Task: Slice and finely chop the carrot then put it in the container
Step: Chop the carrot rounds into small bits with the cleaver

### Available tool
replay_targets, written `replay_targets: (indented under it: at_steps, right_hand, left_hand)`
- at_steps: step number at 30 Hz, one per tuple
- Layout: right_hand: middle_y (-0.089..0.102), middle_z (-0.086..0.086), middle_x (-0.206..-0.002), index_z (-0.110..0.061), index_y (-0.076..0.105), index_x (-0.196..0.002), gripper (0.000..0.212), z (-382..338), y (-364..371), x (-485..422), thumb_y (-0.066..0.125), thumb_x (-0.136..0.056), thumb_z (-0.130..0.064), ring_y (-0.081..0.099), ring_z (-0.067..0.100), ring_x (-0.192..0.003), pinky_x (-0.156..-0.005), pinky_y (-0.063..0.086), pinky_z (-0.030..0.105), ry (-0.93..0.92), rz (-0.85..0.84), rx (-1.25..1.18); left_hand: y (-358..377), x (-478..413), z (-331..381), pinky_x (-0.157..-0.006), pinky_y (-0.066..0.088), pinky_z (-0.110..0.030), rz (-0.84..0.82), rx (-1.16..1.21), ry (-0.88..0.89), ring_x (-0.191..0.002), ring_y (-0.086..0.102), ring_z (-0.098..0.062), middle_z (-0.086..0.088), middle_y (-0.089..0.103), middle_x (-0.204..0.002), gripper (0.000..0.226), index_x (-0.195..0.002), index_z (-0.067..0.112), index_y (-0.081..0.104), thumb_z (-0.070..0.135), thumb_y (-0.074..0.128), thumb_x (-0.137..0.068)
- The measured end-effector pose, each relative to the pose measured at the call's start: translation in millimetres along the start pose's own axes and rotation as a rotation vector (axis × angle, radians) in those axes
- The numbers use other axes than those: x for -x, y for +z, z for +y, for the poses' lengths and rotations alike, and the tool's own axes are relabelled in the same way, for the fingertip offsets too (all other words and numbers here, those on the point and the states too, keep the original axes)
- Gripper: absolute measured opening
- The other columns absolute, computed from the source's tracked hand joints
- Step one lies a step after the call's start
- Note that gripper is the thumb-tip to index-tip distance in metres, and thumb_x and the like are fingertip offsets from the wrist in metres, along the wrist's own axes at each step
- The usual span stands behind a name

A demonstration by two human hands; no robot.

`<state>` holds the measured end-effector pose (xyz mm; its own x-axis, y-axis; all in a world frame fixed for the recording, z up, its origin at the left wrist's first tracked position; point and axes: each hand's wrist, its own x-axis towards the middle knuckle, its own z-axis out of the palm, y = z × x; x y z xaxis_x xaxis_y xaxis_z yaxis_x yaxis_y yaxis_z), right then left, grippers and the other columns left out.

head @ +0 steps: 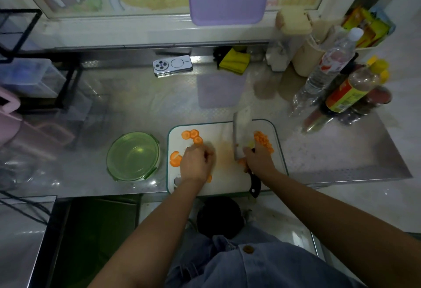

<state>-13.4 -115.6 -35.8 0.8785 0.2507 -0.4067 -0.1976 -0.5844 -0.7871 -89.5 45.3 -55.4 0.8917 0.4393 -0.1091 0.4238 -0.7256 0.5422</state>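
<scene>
Carrot slices [190,134], right hand [259,161] round cleaver [242,133]

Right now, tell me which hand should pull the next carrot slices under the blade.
Left. The left hand is beside the carrot slices; the right hand grips the cleaver.

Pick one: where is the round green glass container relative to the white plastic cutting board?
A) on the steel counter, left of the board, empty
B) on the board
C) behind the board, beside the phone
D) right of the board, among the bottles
A: the round green glass container stands on the steel counter just left of the white plastic cutting board, with nothing in it; the orange carrot slices lie on the board.
</scene>
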Motion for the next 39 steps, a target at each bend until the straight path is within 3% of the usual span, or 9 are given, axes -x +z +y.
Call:
replay_targets:
  at_steps: [7,11,14,22,26,30,33,36,39]
  right_hand:
    - [0.048,0.010,-0.059,-0.010,0.055,-0.092,0.016,0.7,-19.9,3.8,0.039,-0.095,-0.007,0.045,0.022,-0.043,-0.047,0.043,0.032,0.046,0.087,-0.192]
    - [0.049,0.006,-0.059,-0.013,0.055,-0.094,0.015,1.0,-25.8,10.4,0.041,-0.099,-0.016,0.045,0.019,-0.044,-0.044,0.043,0.028,0.066,0.105,-0.277]
    - [0.047,0.008,-0.060,-0.009,0.053,-0.099,0.016,2.9,-33.2,8.1,0.037,-0.098,-0.011,0.045,0.019,-0.044,-0.047,0.044,0.031,0.092,0.115,-0.266]
    - [0.049,0.006,-0.068,-0.010,0.049,-0.089,0.019,11.1,-41.8,15.8,0.046,-0.096,-0.027,0.049,0.022,-0.061,-0.057,0.042,0.039,-0.104,0.209,0.206]
    - [0.064,0.006,-0.089,-0.019,0.052,-0.121,0.028,9.6,-36.2,29.1,0.048,-0.095,-0.029,0.061,0.026,-0.076,-0.065,0.048,0.036,-0.332,0.196,0.528]
    - [0.059,0.007,-0.117,-0.022,0.046,-0.138,0.046,17.4,-28.8,27.8,0.050,-0.094,-0.036,0.060,0.028,-0.097,-0.075,0.050,0.037,-0.428,0.099,0.549]
    - [0.046,0.006,-0.134,-0.026,0.047,-0.138,0.060,26.6,-32.0,22.9,0.033,-0.089,-0.058,0.051,0.025,-0.116,-0.090,0.047,0.039,-0.383,0.068,0.391]
    - [0.031,0.008,-0.149,-0.029,0.043,-0.141,0.057,32.3,-29.1,19.0,0.031,-0.091,-0.053,0.028,0.021,-0.136,-0.112,0.024,0.034,-0.449,0.039,0.238]
    - [0.012,0.001,-0.157,-0.033,0.032,-0.141,0.051,33.4,-23.3,18.5,0.027,-0.093,-0.048,0.004,0.010,-0.142,-0.113,-0.002,0.025,-0.440,-0.105,0.285]
  left_hand:
    - [14.7,-1.2,45.4,-0.081,0.044,-0.038,-0.016,-0.003,0.438,-0.101,0.049,-0.033,-0.016,0.053,-0.118,0.049,-0.126,0.022,0.060,0.046,0.031,-0.094]
    - [25.2,-5.7,60.9,-0.098,0.031,-0.039,-0.204,-0.145,0.396,-0.127,0.030,-0.030,-0.008,0.030,-0.147,0.068,-0.142,0.040,0.038,0.059,0.004,-0.087]
    - [31.4,-10.6,66.0,-0.099,0.029,-0.039,-0.237,-0.224,0.369,-0.128,0.029,-0.029,-0.006,0.028,-0.149,0.069,-0.143,0.032,0.038,0.060,0.004,-0.090]
    - [23.6,-15.0,83.4,-0.088,0.038,-0.036,-0.161,0.133,0.128,-0.106,0.047,-0.033,-0.018,0.052,-0.113,0.044,-0.100,0.003,0.064,0.035,0.033,-0.103]
    - [12.9,-15.3,106.9,-0.084,0.047,-0.034,-0.316,0.670,-0.201,-0.090,0.061,-0.024,-0.009,0.065,-0.097,0.050,-0.098,0.012,0.064,0.051,0.034,-0.099]
    - [17.1,-18.1,95.6,-0.077,0.050,-0.045,-0.186,0.618,-0.208,-0.089,0.062,-0.038,-0.018,0.064,-0.089,0.027,-0.084,0.007,0.060,0.021,0.041,-0.097]
    - [20.1,-19.3,80.5,-0.074,0.053,-0.054,-0.133,0.648,-0.289,-0.079,0.061,-0.041,-0.019,0.060,-0.077,0.026,-0.067,0.014,0.054,0.022,0.040,-0.088]
    - [16.9,-16.0,75.2,-0.062,0.046,-0.041,-0.112,0.703,-0.349,-0.066,0.055,-0.029,-0.011,0.055,-0.067,0.033,-0.062,0.015,0.051,0.015,0.040,-0.094]
    - [14.6,-11.7,75.5,-0.060,0.038,-0.035,-0.086,0.803,-0.402,-0.059,0.046,-0.021,-0.006,0.047,-0.061,0.034,-0.062,0.015,0.046,0.013,0.040,-0.095]
